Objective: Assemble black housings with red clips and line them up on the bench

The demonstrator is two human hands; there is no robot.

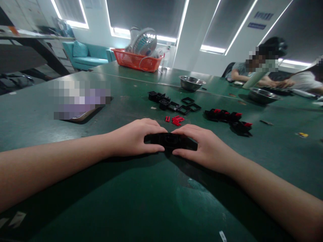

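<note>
Both hands are part-closed around one black plastic part (171,141). The left hand (138,137) grips its left end between thumb and fingers; the right hand (207,148) grips its right end likewise. The part sits low at the tabletop (141,198), just nearer than loose red pieces (178,119); contact beneath cannot be determined.

The black part (170,141) between the hands (135,137) looks like dark plastic, the small red pieces (178,119) smooth, bright plastic. The bowls (192,84) are shiny metal, the perforated basket (126,59) plastic, the green surface (141,201) smooth with a soft sheen.
</note>
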